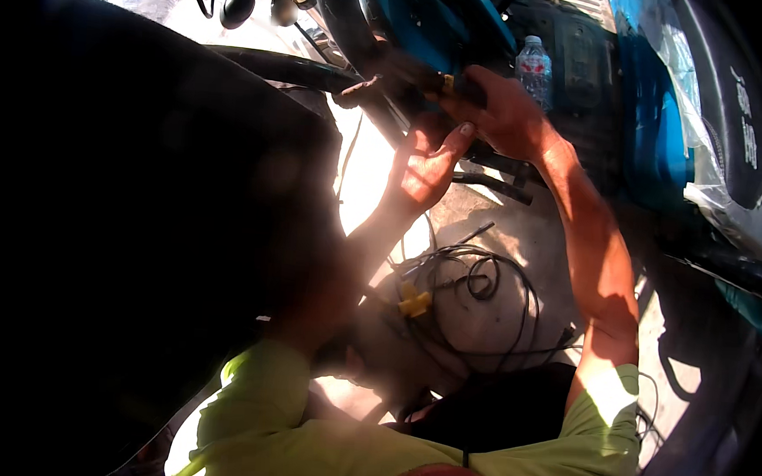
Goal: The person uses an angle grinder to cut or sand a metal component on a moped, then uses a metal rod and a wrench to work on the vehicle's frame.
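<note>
My right hand [511, 115] is closed round a dark object [470, 92] with a small yellow part at its far end; its exact kind is unclear in the shadow. Just below and to the left, my left hand [425, 162] reaches up with its thumb against the right hand. Its other fingers curl into shadow by the dark tubes, so what they grip is hidden. Both hands work at the lower end of a thick dark curved tube [340, 17] on a blue vehicle [429, 18].
A clear water bottle [533, 68] stands on the vehicle's footboard. Below my hands, a coiled black cable [483, 275] and a yellow piece [414, 301] lie on the ground. At right is a black seat [738, 111] partly wrapped in plastic. A large dark shape [165, 207] blocks the left.
</note>
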Demonstrator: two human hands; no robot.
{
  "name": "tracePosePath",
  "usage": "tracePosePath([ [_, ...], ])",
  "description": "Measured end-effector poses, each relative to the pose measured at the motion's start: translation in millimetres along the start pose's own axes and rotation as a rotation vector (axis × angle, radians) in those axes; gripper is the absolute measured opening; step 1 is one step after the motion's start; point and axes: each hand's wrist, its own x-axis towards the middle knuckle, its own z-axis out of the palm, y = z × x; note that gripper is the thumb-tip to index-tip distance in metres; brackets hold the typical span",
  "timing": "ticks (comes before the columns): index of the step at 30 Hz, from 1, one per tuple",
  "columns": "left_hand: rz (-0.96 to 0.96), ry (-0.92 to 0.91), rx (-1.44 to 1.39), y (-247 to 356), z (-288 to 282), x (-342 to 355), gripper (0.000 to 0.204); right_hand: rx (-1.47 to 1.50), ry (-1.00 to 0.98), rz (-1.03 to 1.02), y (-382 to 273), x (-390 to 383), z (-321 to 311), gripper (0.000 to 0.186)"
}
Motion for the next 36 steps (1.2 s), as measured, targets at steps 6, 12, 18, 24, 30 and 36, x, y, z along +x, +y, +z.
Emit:
tracePosePath([
  [6, -0.022, -0.182, -0.513, -12, 1, 27, 0.04, -0.156, 0.068, -0.048, 9, -5, -1, 0.04],
  [12, 0.235, -0.191, -0.434, -25, 11, 54, 0.053, -0.14, 0.21, -0.037, 1, -15, -6, 0.043],
  [18, 0.07, -0.391, -1.037, -21, 19, 60, 0.049, -0.459, 0.468, 0.008, 29, -59, 17, 0.059],
  [24, 0.036, -0.269, -0.997, -23, 19, 60, 0.049, -0.573, 0.581, 0.036, 27, -54, 39, 0.061],
  [30, -0.009, 0.013, -0.827, -7, 24, 45, 0.048, -0.255, 0.356, 0.275, 18, -46, 36, 0.06],
  [36, -0.027, 0.128, -0.628, -4, 19, 39, 0.047, -0.157, 0.359, 0.28, 13, -50, 48, 0.059],
])
